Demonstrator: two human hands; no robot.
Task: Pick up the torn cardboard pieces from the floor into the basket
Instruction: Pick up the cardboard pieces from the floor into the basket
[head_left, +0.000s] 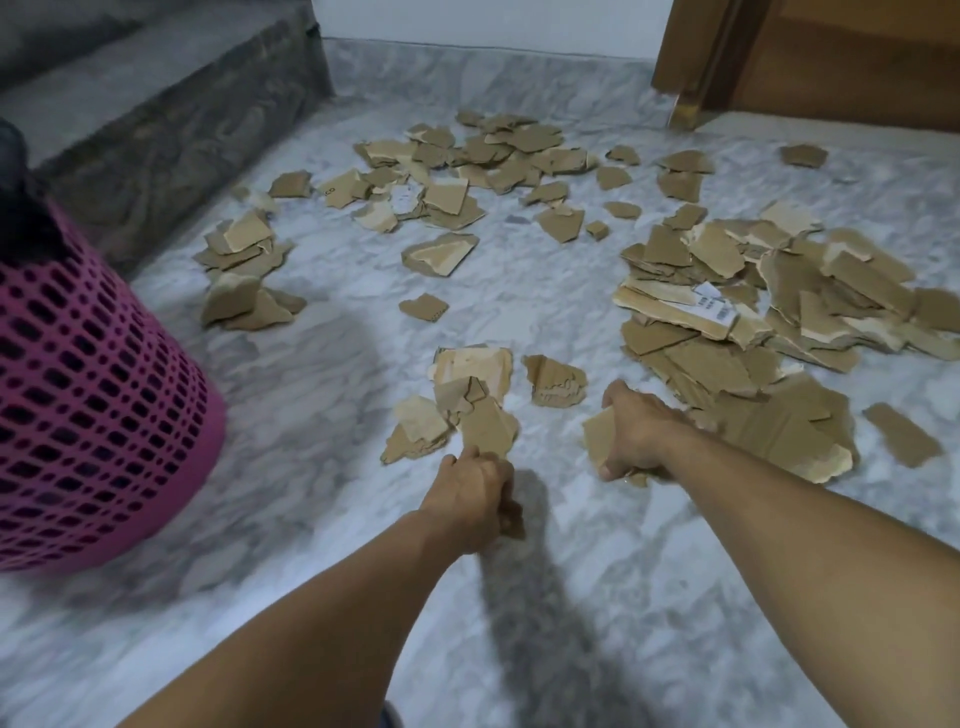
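Observation:
Torn brown cardboard pieces lie scattered over the marble floor (332, 395), with a big heap (769, 301) at the right and another (467, 166) farther back. My left hand (475, 501) grips a cardboard piece (488, 428) at the near edge of a small pile. My right hand (641, 434) grips another piece (597, 436), just in front of a large flat sheet (769, 431). The pink mesh basket (88, 395) stands at the left, an arm's length from both hands. Its opening is out of sight.
A dark stone step (171, 135) rises behind the basket at the upper left. A wooden door frame (696, 67) stands at the upper right against the white wall. Bare floor lies between the basket and the piles.

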